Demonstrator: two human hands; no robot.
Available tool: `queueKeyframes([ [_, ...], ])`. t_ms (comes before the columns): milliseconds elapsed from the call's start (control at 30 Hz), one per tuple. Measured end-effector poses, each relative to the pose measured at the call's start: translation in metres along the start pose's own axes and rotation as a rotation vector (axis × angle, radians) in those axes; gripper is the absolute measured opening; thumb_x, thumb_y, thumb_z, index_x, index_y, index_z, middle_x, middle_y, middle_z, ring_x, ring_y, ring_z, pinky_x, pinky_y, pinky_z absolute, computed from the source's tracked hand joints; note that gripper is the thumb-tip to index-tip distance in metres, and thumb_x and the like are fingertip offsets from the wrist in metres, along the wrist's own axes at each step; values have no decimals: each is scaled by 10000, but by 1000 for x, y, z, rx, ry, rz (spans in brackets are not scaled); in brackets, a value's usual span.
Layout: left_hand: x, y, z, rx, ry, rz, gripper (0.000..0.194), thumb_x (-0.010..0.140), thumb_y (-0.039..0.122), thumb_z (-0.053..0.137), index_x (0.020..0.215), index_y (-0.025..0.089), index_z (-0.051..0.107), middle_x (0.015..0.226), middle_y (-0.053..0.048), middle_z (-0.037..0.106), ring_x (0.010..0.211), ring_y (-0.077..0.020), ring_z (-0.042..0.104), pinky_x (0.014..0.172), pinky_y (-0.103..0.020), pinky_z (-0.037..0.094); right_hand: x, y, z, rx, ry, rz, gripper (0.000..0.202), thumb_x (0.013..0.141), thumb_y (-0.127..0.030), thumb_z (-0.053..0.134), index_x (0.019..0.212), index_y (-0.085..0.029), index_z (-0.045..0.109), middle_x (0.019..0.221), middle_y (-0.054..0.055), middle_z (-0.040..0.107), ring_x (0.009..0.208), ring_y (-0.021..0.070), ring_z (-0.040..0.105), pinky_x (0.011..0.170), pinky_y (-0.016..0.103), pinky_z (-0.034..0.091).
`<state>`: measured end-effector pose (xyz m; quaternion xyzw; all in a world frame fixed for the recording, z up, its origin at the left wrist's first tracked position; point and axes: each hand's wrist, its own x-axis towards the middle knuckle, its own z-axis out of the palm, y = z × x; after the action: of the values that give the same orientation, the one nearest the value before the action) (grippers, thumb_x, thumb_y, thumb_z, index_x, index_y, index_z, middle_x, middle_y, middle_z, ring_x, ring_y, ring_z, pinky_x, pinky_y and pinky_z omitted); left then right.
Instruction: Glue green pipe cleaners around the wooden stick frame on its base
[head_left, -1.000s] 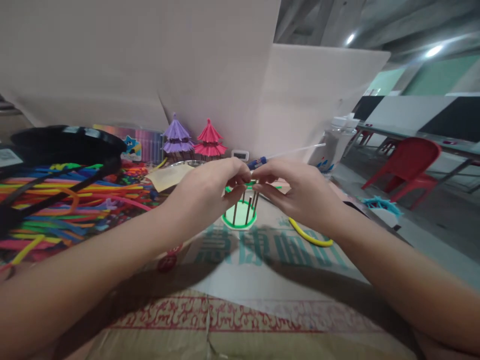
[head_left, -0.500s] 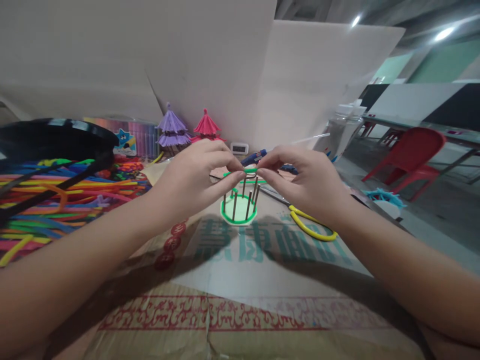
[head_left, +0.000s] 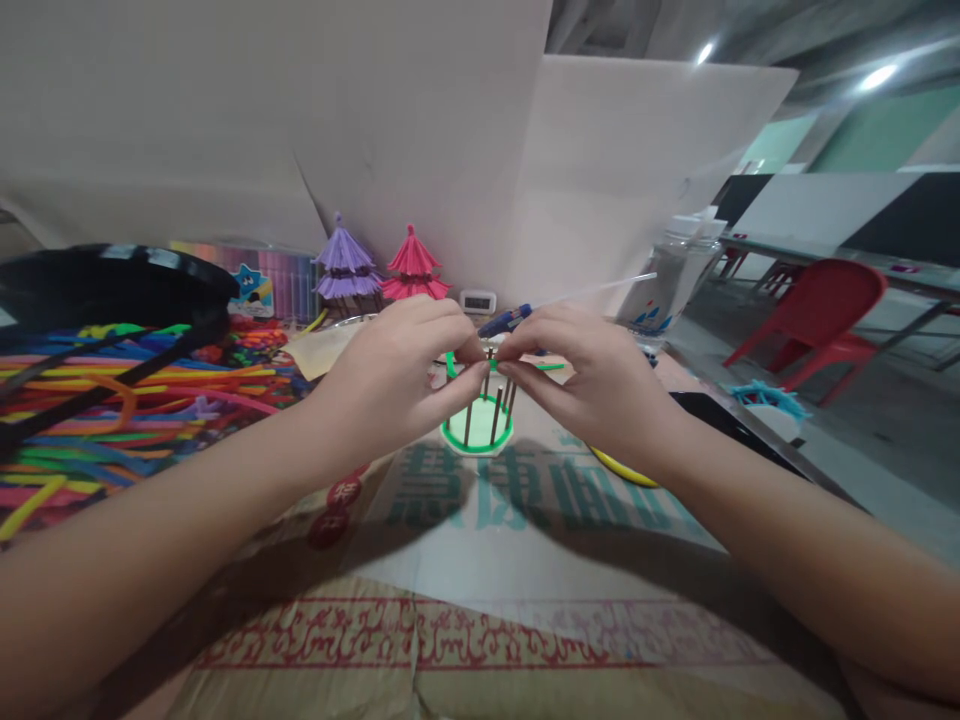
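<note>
Both my left hand (head_left: 405,360) and my right hand (head_left: 581,365) are closed in a pinch, fingertips almost meeting, on a green pipe cleaner (head_left: 551,367). Part of that pipe cleaner is hidden behind the fingers. Directly below stands a small model base (head_left: 478,437), pale with a green fuzzy rim and several upright brown posts (head_left: 494,418). The pinched strip is level with the tops of the posts; whether it touches them I cannot tell. Under my right forearm shows a yellow scissors handle (head_left: 622,468), the rest covered.
Behind my hands are a blue glue gun (head_left: 504,321), a small white clock (head_left: 478,301), and a purple (head_left: 345,260) and a red pagoda-like model (head_left: 412,262). Colourful pipe cleaners (head_left: 112,400) and a black round object (head_left: 112,285) lie left. Printed cardboard (head_left: 465,590) covers the table.
My hands have come down slightly toward the posts, and my right hand has shifted left, closer to my left. The green pipe cleaner is lower, and the scissors are more covered.
</note>
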<state>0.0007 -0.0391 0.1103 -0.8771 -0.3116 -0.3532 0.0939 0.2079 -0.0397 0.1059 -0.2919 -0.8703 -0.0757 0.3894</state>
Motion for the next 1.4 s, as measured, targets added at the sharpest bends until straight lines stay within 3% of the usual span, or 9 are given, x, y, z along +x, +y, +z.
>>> queueKeyframes([
  [100, 1, -7, -2, -18, -61, -13, 160, 900, 309, 570, 797, 203, 632, 823, -26, 649, 845, -190, 598, 806, -330, 445, 0, 0, 0, 27, -13, 21, 56, 904, -170, 623, 871, -198, 658, 870, 45, 704, 851, 199, 625, 761, 326, 447],
  [200, 2, -26, -1, -57, -182, 17, 246, 848, 435, 673, 975, 226, 692, 1074, -57, 673, 1060, -237, 600, 960, -393, 432, -2, 0, 2, -4, -73, 17, 90, 893, -120, 599, 865, -183, 656, 906, 68, 692, 881, 214, 608, 783, 339, 449],
  [300, -1, -44, 6, -138, -323, 16, 425, 809, 487, 716, 1159, 253, 656, 1322, -89, 578, 1249, -268, 528, 1049, -418, 411, -5, 0, 8, -111, -121, -78, 140, 903, -87, 546, 884, -152, 668, 950, 106, 682, 915, 233, 579, 817, 366, 438],
  [433, -5, -53, 21, -293, -449, -39, 383, 853, 448, 685, 1188, 273, 621, 1453, -81, 463, 1386, -244, 424, 1121, -396, 373, -7, 0, 16, -193, -127, -155, 194, 921, -70, 494, 892, -141, 672, 923, 109, 680, 856, 222, 540, 809, 369, 417],
  [700, -5, -53, 33, -336, -423, -56, 262, 868, 395, 681, 1076, 237, 664, 1477, -97, 430, 1432, -245, 366, 1160, -418, 339, -10, 8, 23, -172, -110, -56, 153, 952, -187, 523, 867, -174, 649, 940, 93, 664, 886, 228, 533, 826, 374, 391],
  [1100, -3, -49, 30, -338, -424, -53, 183, 866, 380, 677, 922, 208, 703, 1465, -82, 478, 1355, -228, 467, 1106, -389, 392, -11, 8, 25, -260, -119, -37, 139, 933, -194, 544, 862, -180, 662, 921, 88, 666, 898, 240, 525, 843, 383, 361],
  [1400, -3, -48, 30, -331, -425, -51, 183, 870, 377, 668, 933, 209, 702, 1443, -79, 497, 1310, -224, 500, 1076, -379, 416, -10, 6, 28, -270, -111, -36, 148, 934, -194, 548, 837, -186, 658, 900, 77, 669, 866, 231, 507, 852, 385, 349],
])
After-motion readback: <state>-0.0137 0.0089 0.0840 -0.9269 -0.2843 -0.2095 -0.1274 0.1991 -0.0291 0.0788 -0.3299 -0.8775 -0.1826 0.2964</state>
